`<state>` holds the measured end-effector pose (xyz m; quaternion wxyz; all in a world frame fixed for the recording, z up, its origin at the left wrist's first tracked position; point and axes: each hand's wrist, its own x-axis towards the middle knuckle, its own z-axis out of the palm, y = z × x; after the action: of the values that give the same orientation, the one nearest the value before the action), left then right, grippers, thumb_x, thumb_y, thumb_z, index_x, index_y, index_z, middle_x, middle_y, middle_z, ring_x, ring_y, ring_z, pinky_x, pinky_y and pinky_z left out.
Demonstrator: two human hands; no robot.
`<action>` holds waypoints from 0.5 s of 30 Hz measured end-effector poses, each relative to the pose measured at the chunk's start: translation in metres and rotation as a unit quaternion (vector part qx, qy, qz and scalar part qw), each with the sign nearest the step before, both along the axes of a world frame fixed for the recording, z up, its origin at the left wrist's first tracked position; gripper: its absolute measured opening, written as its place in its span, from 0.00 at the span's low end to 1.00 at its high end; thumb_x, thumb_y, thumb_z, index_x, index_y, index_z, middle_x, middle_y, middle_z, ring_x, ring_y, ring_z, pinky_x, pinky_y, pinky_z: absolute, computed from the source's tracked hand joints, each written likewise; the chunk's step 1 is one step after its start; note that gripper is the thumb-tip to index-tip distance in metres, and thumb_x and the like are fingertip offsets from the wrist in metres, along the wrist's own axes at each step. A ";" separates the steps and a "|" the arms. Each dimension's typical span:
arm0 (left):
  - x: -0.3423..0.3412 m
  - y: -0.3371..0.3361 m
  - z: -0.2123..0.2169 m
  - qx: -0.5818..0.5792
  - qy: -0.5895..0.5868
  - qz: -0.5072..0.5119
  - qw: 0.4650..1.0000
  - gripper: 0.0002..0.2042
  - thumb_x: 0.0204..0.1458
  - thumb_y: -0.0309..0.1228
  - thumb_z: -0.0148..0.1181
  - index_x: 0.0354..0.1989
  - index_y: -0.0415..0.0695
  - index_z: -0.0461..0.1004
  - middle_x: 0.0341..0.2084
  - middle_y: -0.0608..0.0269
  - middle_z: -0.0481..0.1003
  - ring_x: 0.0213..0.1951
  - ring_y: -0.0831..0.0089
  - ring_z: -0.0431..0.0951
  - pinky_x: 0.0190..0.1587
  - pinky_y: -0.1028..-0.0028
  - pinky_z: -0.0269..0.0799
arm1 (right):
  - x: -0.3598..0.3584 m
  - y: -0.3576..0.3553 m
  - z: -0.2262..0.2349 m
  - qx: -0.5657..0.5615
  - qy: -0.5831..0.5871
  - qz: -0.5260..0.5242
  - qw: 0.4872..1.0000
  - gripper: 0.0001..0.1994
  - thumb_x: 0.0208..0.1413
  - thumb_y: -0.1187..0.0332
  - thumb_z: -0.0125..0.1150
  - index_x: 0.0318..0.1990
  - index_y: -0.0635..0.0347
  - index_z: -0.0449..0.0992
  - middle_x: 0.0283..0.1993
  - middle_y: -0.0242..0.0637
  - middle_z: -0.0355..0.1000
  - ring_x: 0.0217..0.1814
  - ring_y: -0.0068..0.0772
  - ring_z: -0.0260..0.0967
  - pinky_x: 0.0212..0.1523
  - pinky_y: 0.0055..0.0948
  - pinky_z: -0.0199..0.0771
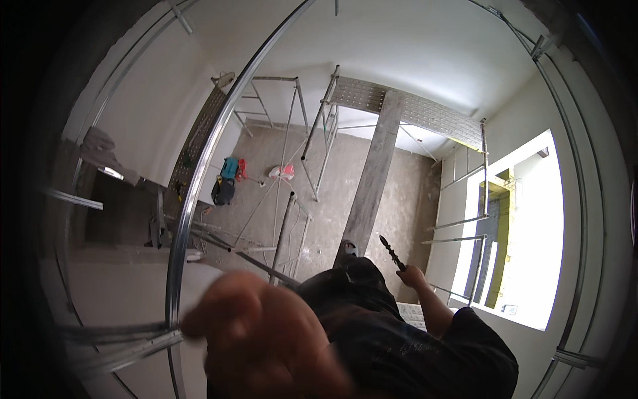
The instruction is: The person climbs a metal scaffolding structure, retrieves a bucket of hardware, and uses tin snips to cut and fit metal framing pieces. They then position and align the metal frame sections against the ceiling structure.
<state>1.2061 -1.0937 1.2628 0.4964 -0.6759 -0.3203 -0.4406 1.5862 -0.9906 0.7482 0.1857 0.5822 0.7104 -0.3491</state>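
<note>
My left hand (266, 326) is raised close to the camera, large and blurred. Its fingers look bent and reach toward a shiny metal ceiling channel (193, 199), where a cross channel (133, 351) meets it. Whether they grip or touch the metal, I cannot tell. Lower down on the right, my right hand (413, 275) is closed around a dark, narrow hand tool (392, 253) with a pointed end. The tool points up and to the left, beside the plank; its exact kind is too small to make out.
I stand on a narrow plank (375, 173) high above the concrete floor (266, 149). It reaches a perforated scaffold platform (438, 116). Scaffold frames (292, 226) stand left and right. A teal-and-black tool bag (229, 169) lies below. On the right is a bright window opening (531, 246).
</note>
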 end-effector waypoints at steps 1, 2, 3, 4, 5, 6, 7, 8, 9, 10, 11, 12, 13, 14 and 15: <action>-0.020 0.018 -0.011 -0.072 -0.033 0.064 0.995 0.24 0.60 0.31 0.47 0.64 0.37 0.53 0.43 0.47 0.74 0.43 0.59 0.77 0.47 0.58 0.74 | 0.003 0.002 -0.005 0.001 -0.008 -0.010 1.000 0.24 0.49 0.47 0.63 0.40 0.61 0.79 0.37 0.52 0.77 0.44 0.55 0.75 0.46 0.48 0.72; -0.045 0.036 -0.021 -0.146 -0.067 0.132 0.978 0.22 0.60 0.32 0.49 0.62 0.38 0.57 0.46 0.47 0.74 0.45 0.59 0.76 0.49 0.59 0.74 | 0.006 0.006 -0.009 0.000 0.003 -0.018 1.000 0.24 0.48 0.46 0.63 0.40 0.61 0.79 0.36 0.52 0.78 0.44 0.54 0.75 0.45 0.47 0.73; -0.074 0.056 -0.032 -0.198 -0.104 0.183 0.957 0.21 0.60 0.32 0.50 0.60 0.38 0.62 0.48 0.46 0.73 0.47 0.58 0.76 0.50 0.61 0.73 | 0.010 0.008 -0.013 -0.009 0.006 -0.022 1.000 0.25 0.48 0.46 0.64 0.40 0.61 0.79 0.36 0.51 0.78 0.43 0.54 0.75 0.45 0.47 0.73; -0.105 0.077 -0.044 -0.261 -0.153 0.283 0.910 0.24 0.59 0.38 0.56 0.58 0.36 0.64 0.49 0.46 0.72 0.50 0.56 0.74 0.52 0.60 0.71 | 0.014 0.011 -0.016 -0.025 -0.012 -0.028 0.999 0.26 0.48 0.45 0.64 0.40 0.61 0.79 0.36 0.51 0.78 0.43 0.53 0.76 0.44 0.47 0.73; -0.137 0.098 -0.057 -0.278 -0.142 0.389 0.867 0.30 0.57 0.46 0.58 0.60 0.36 0.63 0.50 0.46 0.72 0.53 0.53 0.73 0.53 0.56 0.69 | 0.018 0.015 -0.019 -0.042 0.004 -0.034 0.999 0.26 0.47 0.44 0.64 0.40 0.61 0.80 0.35 0.51 0.78 0.43 0.53 0.76 0.44 0.47 0.73; -0.168 0.115 -0.069 -0.309 -0.173 0.473 0.807 0.32 0.56 0.49 0.58 0.60 0.37 0.63 0.50 0.47 0.72 0.53 0.52 0.72 0.53 0.55 0.70 | 0.021 0.022 -0.019 -0.063 0.001 -0.043 0.997 0.27 0.47 0.44 0.65 0.40 0.62 0.80 0.35 0.51 0.78 0.42 0.52 0.76 0.44 0.47 0.73; -0.195 0.129 -0.081 -0.361 -0.198 0.557 0.721 0.33 0.55 0.52 0.58 0.60 0.38 0.62 0.49 0.48 0.73 0.54 0.52 0.72 0.53 0.55 0.70 | 0.024 0.029 -0.018 -0.086 -0.022 -0.058 0.994 0.28 0.46 0.43 0.65 0.40 0.62 0.80 0.35 0.51 0.78 0.42 0.52 0.77 0.43 0.46 0.74; -0.216 0.138 -0.091 -0.375 -0.197 0.572 0.702 0.34 0.55 0.54 0.56 0.59 0.38 0.63 0.48 0.46 0.74 0.53 0.51 0.73 0.51 0.54 0.71 | 0.028 0.036 -0.015 -0.096 -0.017 -0.064 0.993 0.27 0.46 0.43 0.66 0.40 0.61 0.81 0.37 0.51 0.78 0.44 0.52 0.76 0.45 0.46 0.73; -0.232 0.144 -0.099 -0.408 -0.211 0.597 0.658 0.35 0.55 0.57 0.55 0.58 0.37 0.64 0.47 0.44 0.74 0.52 0.49 0.75 0.50 0.53 0.72 | 0.029 0.043 -0.011 -0.107 -0.031 -0.076 0.991 0.27 0.46 0.43 0.66 0.40 0.60 0.81 0.38 0.51 0.78 0.45 0.52 0.76 0.47 0.46 0.73; -0.242 0.146 -0.104 -0.478 -0.265 0.581 0.604 0.34 0.55 0.58 0.52 0.54 0.37 0.67 0.44 0.43 0.76 0.49 0.49 0.76 0.49 0.54 0.73 | 0.030 0.052 -0.006 -0.120 -0.046 -0.092 0.987 0.27 0.45 0.43 0.67 0.40 0.59 0.82 0.40 0.50 0.78 0.47 0.52 0.75 0.48 0.46 0.73; -0.249 0.147 -0.108 -0.539 -0.313 0.554 0.552 0.34 0.56 0.60 0.50 0.51 0.36 0.70 0.42 0.42 0.77 0.47 0.48 0.78 0.48 0.54 0.73 | 0.030 0.060 0.001 -0.087 -0.041 -0.080 0.992 0.28 0.44 0.42 0.68 0.38 0.62 0.81 0.38 0.51 0.78 0.45 0.52 0.76 0.46 0.46 0.73; -0.254 0.147 -0.110 -0.532 -0.324 0.560 0.547 0.32 0.56 0.60 0.49 0.43 0.36 0.74 0.37 0.43 0.78 0.44 0.48 0.79 0.47 0.55 0.73 | 0.029 0.065 0.008 -0.056 -0.037 -0.072 0.995 0.29 0.43 0.42 0.68 0.36 0.64 0.81 0.36 0.53 0.78 0.42 0.53 0.77 0.43 0.46 0.74; -0.257 0.146 -0.110 -0.549 -0.375 0.535 0.521 0.31 0.57 0.60 0.49 0.40 0.37 0.76 0.38 0.45 0.78 0.44 0.49 0.79 0.47 0.56 0.73 | 0.025 0.072 0.016 -0.034 -0.034 -0.066 0.997 0.30 0.42 0.41 0.69 0.34 0.66 0.81 0.35 0.54 0.78 0.40 0.53 0.77 0.41 0.45 0.74; -0.258 0.145 -0.110 -0.569 -0.408 0.517 0.492 0.32 0.57 0.61 0.48 0.41 0.37 0.75 0.37 0.45 0.78 0.44 0.49 0.79 0.48 0.56 0.73 | 0.025 0.078 0.024 -0.023 -0.029 -0.082 0.996 0.31 0.41 0.41 0.69 0.34 0.67 0.80 0.35 0.54 0.78 0.41 0.54 0.77 0.41 0.45 0.74; -0.259 0.144 -0.110 -0.578 -0.453 0.494 0.465 0.33 0.57 0.61 0.48 0.42 0.37 0.75 0.37 0.45 0.78 0.44 0.50 0.79 0.48 0.56 0.73 | 0.024 0.086 0.033 -0.018 -0.033 -0.087 0.996 0.27 0.43 0.43 0.69 0.36 0.62 0.82 0.36 0.54 0.78 0.43 0.53 0.77 0.44 0.46 0.74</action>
<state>0.9474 -0.9494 1.1529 -0.0873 -0.2435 -0.9626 -0.0806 1.6103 -0.9046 0.7809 0.1883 0.6496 0.6441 -0.3573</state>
